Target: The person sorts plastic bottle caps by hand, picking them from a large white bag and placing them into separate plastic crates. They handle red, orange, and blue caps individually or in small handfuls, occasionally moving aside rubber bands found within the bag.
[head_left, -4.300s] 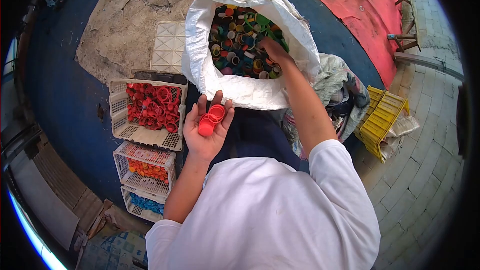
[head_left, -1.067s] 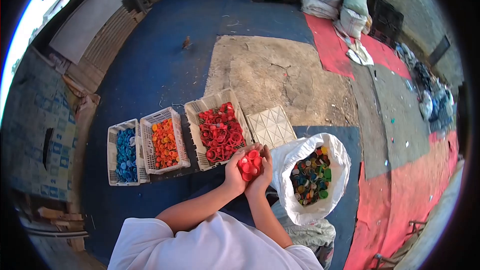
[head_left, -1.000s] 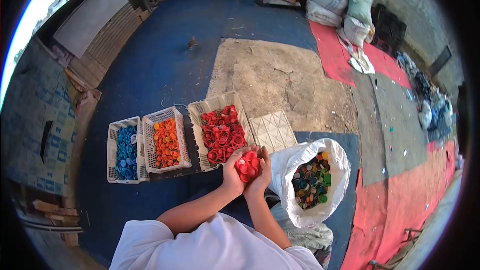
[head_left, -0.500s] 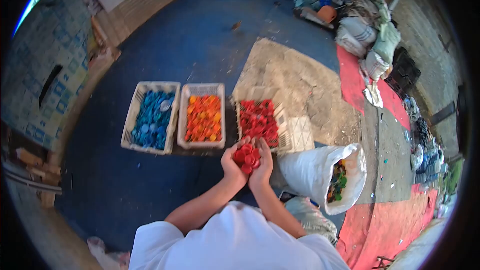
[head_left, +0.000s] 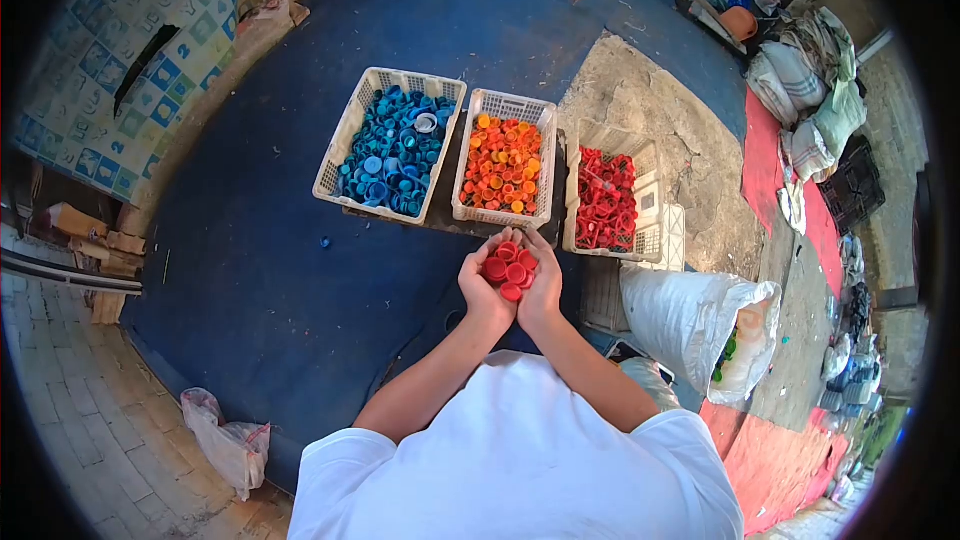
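My left hand [head_left: 483,290] and my right hand [head_left: 541,288] are cupped together, holding a small heap of red caps [head_left: 511,273]. They are in front of the orange and red crates, nearer to my body. The left crate [head_left: 332,162] holds blue caps [head_left: 385,155]. In the middle crate [head_left: 463,175] lie orange and yellow caps [head_left: 503,162]. More red caps [head_left: 606,198] fill the right crate [head_left: 651,165].
A white sack [head_left: 680,315] with green caps in its mouth lies on its side at the right. Stuffed sacks [head_left: 790,85] are piled at the upper right. A plastic bag [head_left: 228,440] lies at the lower left, on the floor.
The view has turned, so the crates appear further right and higher. My cupped hands, still holding the red caps, are now in front of the gap between the orange and red crates.
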A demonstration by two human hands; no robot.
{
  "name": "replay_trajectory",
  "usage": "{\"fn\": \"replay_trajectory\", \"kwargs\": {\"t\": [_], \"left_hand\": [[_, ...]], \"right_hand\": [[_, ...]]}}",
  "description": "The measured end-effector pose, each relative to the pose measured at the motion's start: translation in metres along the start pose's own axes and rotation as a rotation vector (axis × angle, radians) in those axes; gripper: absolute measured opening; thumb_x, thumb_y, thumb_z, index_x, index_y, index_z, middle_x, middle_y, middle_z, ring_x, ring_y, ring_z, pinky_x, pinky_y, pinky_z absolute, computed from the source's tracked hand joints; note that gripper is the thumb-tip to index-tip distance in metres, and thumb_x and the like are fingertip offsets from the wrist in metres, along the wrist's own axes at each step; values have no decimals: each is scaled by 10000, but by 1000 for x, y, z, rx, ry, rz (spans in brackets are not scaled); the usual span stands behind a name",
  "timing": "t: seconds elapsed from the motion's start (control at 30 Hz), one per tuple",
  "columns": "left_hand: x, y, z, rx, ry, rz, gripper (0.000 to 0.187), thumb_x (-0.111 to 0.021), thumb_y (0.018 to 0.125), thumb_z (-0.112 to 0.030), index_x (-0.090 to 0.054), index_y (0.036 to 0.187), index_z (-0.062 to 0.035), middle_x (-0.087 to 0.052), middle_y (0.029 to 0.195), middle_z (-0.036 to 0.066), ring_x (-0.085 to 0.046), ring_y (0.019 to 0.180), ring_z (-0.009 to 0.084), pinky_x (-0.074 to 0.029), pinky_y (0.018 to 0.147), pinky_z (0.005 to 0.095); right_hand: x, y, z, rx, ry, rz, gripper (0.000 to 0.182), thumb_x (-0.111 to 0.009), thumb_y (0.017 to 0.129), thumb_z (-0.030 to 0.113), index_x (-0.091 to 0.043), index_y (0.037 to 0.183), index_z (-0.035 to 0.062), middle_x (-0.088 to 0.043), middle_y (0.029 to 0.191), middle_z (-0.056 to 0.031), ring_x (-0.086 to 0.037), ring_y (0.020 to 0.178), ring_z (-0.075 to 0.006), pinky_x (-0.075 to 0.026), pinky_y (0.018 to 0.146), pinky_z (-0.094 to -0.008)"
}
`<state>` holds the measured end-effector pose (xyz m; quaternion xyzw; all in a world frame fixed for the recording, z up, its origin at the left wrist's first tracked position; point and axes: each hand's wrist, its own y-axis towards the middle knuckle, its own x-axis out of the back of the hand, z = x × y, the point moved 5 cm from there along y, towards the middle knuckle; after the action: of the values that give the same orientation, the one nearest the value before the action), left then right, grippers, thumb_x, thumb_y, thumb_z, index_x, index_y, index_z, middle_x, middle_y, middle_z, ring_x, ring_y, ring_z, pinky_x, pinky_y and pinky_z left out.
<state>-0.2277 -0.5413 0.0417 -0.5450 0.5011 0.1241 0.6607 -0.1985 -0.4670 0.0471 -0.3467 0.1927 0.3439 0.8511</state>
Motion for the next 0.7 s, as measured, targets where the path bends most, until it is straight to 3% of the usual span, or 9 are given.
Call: {"fn": "replay_trajectory", "kwargs": {"t": [0.3, 0.4, 0.63, 0.7], "left_hand": [[-43, 54, -3, 11, 21, 29, 377, -434, 951, -220, -569, 1201, 27, -604, 1309, 197, -576, 1244, 336, -431, 1107, 467], [-62, 82, 10, 18, 62, 40, 365, -438, 949, -205, -583, 1188, 31, -611, 1302, 188, -581, 1240, 330, -434, 1107, 454], [-106, 175, 102, 158, 206, 110, 315, -468, 943, -213, -600, 1129, 4, -645, 1234, 168, -603, 1187, 320, -447, 1084, 457], [-121, 197, 138, 215, 261, 49, 324, -469, 936, -230, -604, 1110, 8, -647, 1230, 171, -597, 1193, 317, -447, 1081, 460]], "right_hand": [[-22, 57, 21, 35, 124, -28, 503, -387, 1002, 236, -410, 1427, -33, -496, 1422, -204, -492, 1328, -287, -367, 1149, -406], [-17, 89, 34, 59, 132, 3, 474, -421, 1006, 248, -451, 1387, -34, -538, 1364, -179, -534, 1280, -275, -415, 1111, -396], [43, 184, 91, 151, 267, -228, 423, -484, 983, 224, -547, 1321, -21, -611, 1290, -147, -584, 1212, -255, -441, 1075, -383], [63, 213, 112, 193, 325, -263, 426, -500, 973, 219, -551, 1321, -21, -609, 1290, -146, -584, 1210, -259, -446, 1069, -388]]}}
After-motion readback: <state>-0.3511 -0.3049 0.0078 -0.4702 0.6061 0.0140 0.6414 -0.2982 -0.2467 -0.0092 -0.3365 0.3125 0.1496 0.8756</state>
